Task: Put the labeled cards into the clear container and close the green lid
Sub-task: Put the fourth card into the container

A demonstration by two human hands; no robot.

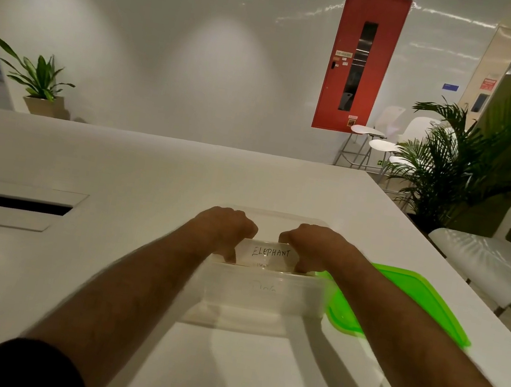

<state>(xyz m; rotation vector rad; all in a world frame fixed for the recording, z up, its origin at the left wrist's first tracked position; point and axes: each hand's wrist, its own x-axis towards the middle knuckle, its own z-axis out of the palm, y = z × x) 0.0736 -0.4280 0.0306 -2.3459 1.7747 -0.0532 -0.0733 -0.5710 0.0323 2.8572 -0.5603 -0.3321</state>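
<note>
ELEPHANT card (270, 255) upright in open clear container (264, 304); green lid (403, 301) beside.

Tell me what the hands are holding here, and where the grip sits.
Both hold the ELEPHANT card over the clear container: left hand grips its left end, right hand its right end.

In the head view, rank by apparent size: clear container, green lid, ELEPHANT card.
1. Clear container
2. Green lid, partly hidden by the right arm, so its rank against the container is unsure
3. ELEPHANT card, clearly smallest
</note>
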